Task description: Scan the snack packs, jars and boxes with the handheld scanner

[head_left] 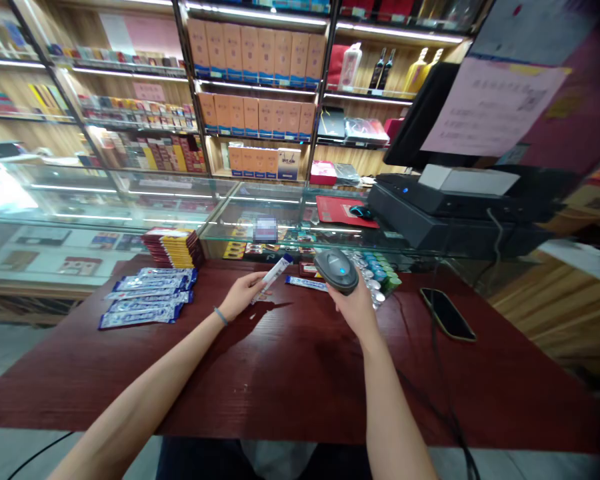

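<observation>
At left, slim blue-and-white packets (147, 297) lay overlapping on the bench (290, 393). The left hand (245, 293), its arm stretched forward, pinched a single packet (279, 269) above the bench; the packet's long axis slanted away to the right, blue end farthest, its print too small to read. The right hand (356, 308), reaching forward and slightly left, was wrapped around a dark scanner (334, 268) whose blue light glowed.

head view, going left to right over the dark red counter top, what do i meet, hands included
Pile of packets → left hand with the held packet → loose packet → scanner in the right hand → phone.
</observation>
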Available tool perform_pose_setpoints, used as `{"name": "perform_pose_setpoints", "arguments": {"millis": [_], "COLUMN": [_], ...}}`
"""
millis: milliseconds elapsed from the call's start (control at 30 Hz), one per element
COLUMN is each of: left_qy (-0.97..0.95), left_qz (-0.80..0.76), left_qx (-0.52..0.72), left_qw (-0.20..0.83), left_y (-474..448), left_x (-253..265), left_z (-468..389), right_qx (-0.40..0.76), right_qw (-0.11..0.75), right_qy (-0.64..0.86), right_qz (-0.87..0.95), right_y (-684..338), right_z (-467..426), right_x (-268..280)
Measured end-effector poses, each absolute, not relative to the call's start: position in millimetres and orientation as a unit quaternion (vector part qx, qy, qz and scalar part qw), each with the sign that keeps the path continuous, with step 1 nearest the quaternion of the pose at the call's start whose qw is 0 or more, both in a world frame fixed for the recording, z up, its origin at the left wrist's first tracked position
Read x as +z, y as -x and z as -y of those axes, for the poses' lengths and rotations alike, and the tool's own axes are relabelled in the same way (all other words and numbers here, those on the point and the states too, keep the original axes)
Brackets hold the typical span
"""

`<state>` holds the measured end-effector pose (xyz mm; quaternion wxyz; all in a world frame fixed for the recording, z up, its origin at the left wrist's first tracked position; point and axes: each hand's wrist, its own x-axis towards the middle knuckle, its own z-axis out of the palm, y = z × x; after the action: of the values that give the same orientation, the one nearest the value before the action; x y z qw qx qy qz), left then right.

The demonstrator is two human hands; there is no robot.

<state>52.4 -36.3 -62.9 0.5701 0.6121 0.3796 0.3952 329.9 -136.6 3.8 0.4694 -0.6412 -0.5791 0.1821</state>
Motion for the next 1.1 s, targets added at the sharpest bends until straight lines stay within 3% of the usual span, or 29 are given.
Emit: {"name": "perform_pose_setpoints", "arguments": {"millis": [133, 267, 500, 900, 1100], "left_qy": [-0.492, -0.440, -0.420, -0.384, -0.407], "left_qz": [-0.389, -0.392, -0.401, -0.358, -0.372], "left_qx": [0.433, 0.467, 0.476, 0.500, 0.556], "left_qw": [0.648, 0.659, 0.660, 0.688, 0.621], "left_y": [-13.9, 0.0, -2.3, -0.7, 1.3], "left_x": [-65.4, -64.9, -64.8, -60.5, -44.5], "left_z": [36.3, 34.7, 33.4, 35.1, 25.5], "right_qx": [0.198, 0.209, 0.208, 0.218, 0.230], "right_qw": [0.424, 0.314, 0.242, 0.316, 0.329], "right_qy": [0.632, 0.631, 0.614, 0.602, 0.598], "right_qz": [0.618, 0.678, 0.722, 0.700, 0.694], "right_y": [-308.9, -287.2, -270.5, -271.7, -267.4], "right_z": [137.0, 139.1, 142.9, 140.8, 136.5], "right_x": [-0.3, -2.9, -3.5, -10.2, -18.8]}}
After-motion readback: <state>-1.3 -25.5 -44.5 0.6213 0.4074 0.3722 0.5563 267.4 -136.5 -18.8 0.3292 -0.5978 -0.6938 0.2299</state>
